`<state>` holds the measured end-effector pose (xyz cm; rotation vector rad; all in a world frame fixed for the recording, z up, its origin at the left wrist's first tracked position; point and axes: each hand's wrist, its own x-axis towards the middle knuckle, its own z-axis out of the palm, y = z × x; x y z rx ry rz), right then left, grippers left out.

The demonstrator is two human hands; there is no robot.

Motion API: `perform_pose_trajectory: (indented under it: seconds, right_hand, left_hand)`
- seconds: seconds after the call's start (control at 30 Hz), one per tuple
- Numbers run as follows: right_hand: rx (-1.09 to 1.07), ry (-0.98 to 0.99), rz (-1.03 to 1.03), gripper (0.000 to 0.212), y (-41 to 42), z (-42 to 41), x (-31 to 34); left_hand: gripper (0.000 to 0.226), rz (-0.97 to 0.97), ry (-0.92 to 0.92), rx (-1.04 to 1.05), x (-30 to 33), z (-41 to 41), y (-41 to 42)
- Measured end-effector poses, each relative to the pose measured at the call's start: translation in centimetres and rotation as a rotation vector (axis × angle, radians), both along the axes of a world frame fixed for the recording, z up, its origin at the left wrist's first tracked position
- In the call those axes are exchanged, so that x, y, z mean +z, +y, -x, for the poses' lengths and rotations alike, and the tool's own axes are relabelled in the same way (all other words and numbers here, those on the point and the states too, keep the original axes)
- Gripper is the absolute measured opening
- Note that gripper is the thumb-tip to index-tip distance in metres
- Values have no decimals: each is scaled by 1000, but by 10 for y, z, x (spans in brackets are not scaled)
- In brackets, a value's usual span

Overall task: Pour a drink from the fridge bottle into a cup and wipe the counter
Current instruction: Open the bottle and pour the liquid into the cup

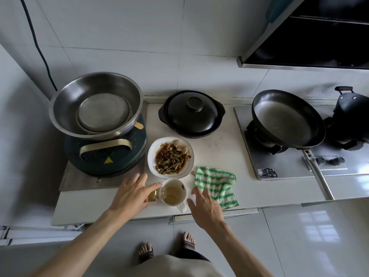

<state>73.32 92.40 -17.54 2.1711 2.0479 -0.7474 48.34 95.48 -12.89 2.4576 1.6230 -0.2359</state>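
Both hands busy: left grip (130, 193) closed around tilted bottle (156, 194) over cup (174, 192); right grip (203, 204) holds white cap (192, 197) (beside cup).

Left of cup (174, 193): bare counter (83, 204), open to reach.
Behind cup: plate of food (170, 157) touching, blocks.
Right of cup: striped cloth (216, 185) lying flat.
Further back: black pot (191, 114).

The white counter (215, 148) carries a wooden board (79, 179) at the left, a black lidded clay pot (191, 114) at the far middle, a plate of stir-fry (170, 156) nearer, a white cup (174, 193) at the near edge, a green-striped cloth (216, 184) just right of it, and a steel hob (289, 166) at the right.
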Motion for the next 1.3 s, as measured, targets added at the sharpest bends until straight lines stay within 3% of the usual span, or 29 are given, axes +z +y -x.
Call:
perform_pose_trajectory:
  seconds: [1.3]
  right_hand:
    - [39,-6,45,35,-1,3,12]
  left_hand:
    - [76,-10,157,-106,19,-9,9]
